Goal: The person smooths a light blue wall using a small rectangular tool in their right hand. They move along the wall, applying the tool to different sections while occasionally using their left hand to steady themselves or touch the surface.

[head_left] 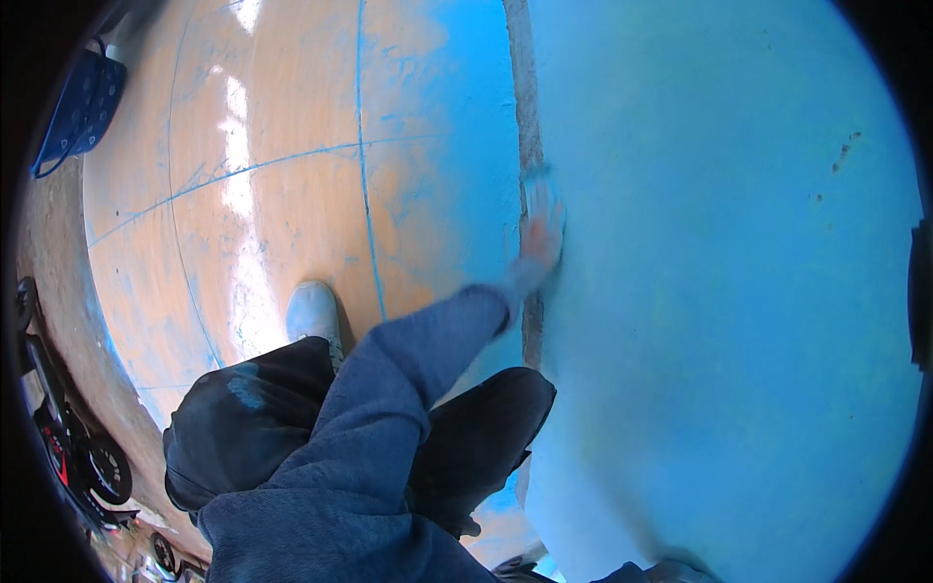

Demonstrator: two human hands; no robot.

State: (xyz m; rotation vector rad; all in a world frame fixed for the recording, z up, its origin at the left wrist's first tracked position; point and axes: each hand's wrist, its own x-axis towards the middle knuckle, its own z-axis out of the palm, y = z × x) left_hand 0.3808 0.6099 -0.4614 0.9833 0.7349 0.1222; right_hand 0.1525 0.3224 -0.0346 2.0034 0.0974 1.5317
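Note:
My left hand (542, 228) is stretched out across my body against the lower part of a blue wall (729, 291). Motion smears its fingers, and a pale bluish patch shows at the fingertips. Whether something is under them I cannot make out. Beneath the hand runs a rough grey strip (526, 97) where the wall meets the tiled floor (292, 175). A sleeve and a dim grey shape (675, 573), which may be my right hand, are cut off at the lower edge beside the wall; no fingers are distinct there.
Blue dust lies thick on the tan tiles along the wall. My shoe (313, 311) stands on them, with both knees bent. A dark blue basket-like container (83, 102) with a handle is at the far left. Several motorbike parts, including a wheel (105, 468), show at lower left.

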